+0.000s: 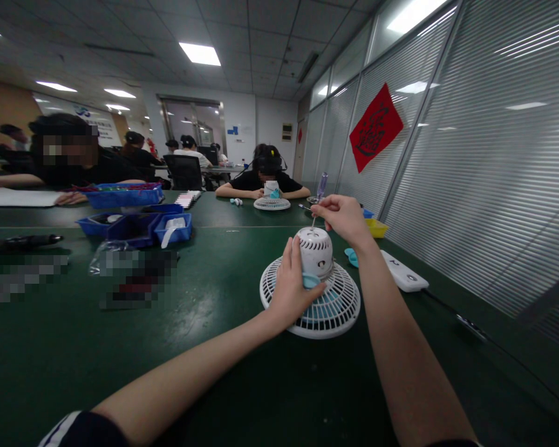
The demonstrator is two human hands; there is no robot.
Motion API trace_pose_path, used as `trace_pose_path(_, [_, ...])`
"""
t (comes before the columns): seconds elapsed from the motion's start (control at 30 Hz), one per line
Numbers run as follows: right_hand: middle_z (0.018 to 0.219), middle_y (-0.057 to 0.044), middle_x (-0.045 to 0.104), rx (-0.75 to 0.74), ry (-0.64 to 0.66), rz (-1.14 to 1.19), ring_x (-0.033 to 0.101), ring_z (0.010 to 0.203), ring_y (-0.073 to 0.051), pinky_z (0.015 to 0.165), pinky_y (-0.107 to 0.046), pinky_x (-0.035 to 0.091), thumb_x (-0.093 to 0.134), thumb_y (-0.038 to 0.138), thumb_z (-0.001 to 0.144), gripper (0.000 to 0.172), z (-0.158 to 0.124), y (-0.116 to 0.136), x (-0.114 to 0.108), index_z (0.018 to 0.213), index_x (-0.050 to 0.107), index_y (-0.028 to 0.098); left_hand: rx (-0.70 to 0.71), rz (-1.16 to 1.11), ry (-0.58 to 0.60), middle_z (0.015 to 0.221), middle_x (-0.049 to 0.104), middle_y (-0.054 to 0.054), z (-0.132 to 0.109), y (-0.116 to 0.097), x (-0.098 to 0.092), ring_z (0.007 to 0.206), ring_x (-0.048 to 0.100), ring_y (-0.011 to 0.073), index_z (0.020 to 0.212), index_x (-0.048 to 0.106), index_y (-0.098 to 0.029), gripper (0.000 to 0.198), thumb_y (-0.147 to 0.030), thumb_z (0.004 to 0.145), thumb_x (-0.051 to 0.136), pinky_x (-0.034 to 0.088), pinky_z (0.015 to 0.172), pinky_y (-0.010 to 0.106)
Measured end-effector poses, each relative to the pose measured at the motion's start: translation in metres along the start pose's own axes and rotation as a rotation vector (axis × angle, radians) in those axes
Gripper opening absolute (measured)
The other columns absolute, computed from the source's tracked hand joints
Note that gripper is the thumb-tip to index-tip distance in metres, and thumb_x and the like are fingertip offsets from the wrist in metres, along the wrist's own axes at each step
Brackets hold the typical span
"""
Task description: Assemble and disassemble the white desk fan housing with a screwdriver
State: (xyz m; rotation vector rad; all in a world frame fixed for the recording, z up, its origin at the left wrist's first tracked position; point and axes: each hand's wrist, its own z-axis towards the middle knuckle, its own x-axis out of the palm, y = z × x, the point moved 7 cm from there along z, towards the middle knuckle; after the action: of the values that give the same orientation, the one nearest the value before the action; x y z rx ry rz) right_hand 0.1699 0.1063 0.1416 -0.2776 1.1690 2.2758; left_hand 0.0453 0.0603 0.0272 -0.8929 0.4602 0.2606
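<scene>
A small white fan (323, 304) lies face down on the green table (214, 347), its round grille flat and its white motor housing (315, 248) pointing up. My left hand (292, 288) is wrapped round the side of the housing and rests on the grille. My right hand (342, 217) pinches a screwdriver (320, 189) with a clear purple handle, held upright with its tip on the top of the housing.
Blue parts trays (135, 226) stand at the left. A white power strip (403, 271) lies right of the fan, with a yellow tray (377, 228) behind. A person opposite has another white fan (271, 202). Another person sits at the far left. A glass wall with blinds runs along the right.
</scene>
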Motion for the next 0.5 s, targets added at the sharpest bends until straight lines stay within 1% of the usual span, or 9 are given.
trace_pose_path(0.13, [0.073,-0.007,0.071,0.024,0.027,0.031,0.044,0.038,-0.005,0.041,-0.022,0.038,0.060,0.021,0.078,0.011,0.0018,0.0010,0.0033,0.070,0.062,0.013,0.008,0.014,0.000,0.156,0.009,0.016,0.0003,-0.0005,0.0003,0.144,0.013,0.0330,0.146,0.001,-0.025,0.104,-0.024,0.070,0.071,0.020,0.115,0.055])
trace_pose_path(0.3, [0.080,-0.008,0.072,0.037,0.072,0.063,0.045,0.038,-0.005,0.041,-0.021,0.039,0.052,0.018,0.083,0.014,0.0025,-0.0001,0.0073,0.077,0.064,0.012,-0.016,0.016,0.011,0.156,0.009,0.015,-0.0003,-0.0007,-0.0005,0.144,0.013,0.0320,0.146,0.001,-0.024,0.104,-0.024,0.070,0.071,0.020,0.116,0.052])
trace_pose_path(0.4, [0.081,-0.007,0.072,0.021,0.067,0.014,0.047,0.038,-0.005,0.042,-0.021,0.039,0.050,0.021,0.085,0.018,0.0013,0.0020,0.0066,0.078,0.064,0.013,-0.028,0.020,0.014,0.157,0.008,0.014,-0.0007,-0.0002,-0.0004,0.144,0.013,0.0324,0.147,0.000,-0.026,0.104,-0.025,0.070,0.071,0.021,0.115,0.053])
trace_pose_path(0.5, [0.077,-0.007,0.070,0.014,0.027,-0.081,0.048,0.039,-0.006,0.044,-0.022,0.041,0.051,0.027,0.087,0.022,-0.0010,0.0063,0.0037,0.073,0.063,0.013,-0.020,0.006,0.003,0.157,0.008,0.013,-0.0009,0.0002,-0.0005,0.143,0.014,0.0342,0.147,0.000,-0.029,0.104,-0.026,0.071,0.071,0.021,0.114,0.057])
